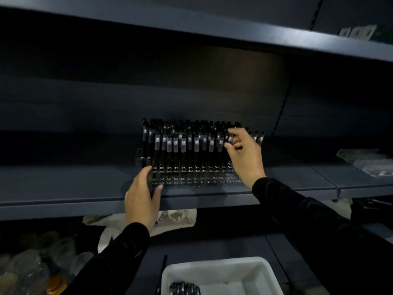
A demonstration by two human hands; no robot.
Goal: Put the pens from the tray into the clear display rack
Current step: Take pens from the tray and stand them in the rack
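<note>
Reaching up to the middle shelf [63, 184], both arms in black sleeves are stretching toward the clear rack [191, 177] sitting at the shelf's front edge. The left hand [141, 199] is bracing the rack's front-left corner, fingers fairly straight and lying along the left end, thumb pressing on the front face; it is touching, not wrapping round it. The right hand [244, 154] is raised higher at the rack's right end, wrist bent, thumb and forefinger pinching one pen [229, 137] near its pale clip, the other fingers curling loosely behind. That pen is standing roughly upright among the rack's right-hand rows; whether its tip is already sitting in a hole is hard to tell.

The pens in the rack [180, 143] are standing upright in several rows, dark bodies with frosted clips, filling the back rows while the front holes are showing open. A few more pens are peeking out to the right behind the right hand.

No readable writing anywhere: the clips and the pale tags [355, 33] on the top shelf are too blurred.

The white tray [223, 271] is sitting low in view on the bottom shelf, cut off by the frame edge, with a small bunch of dark pens [184, 288] lying in its near-left part, only partly visible. A cloth bag [180, 218] under the middle shelf and plastic-wrapped goods [25, 265] at lower left are dim and hard to make out.
</note>
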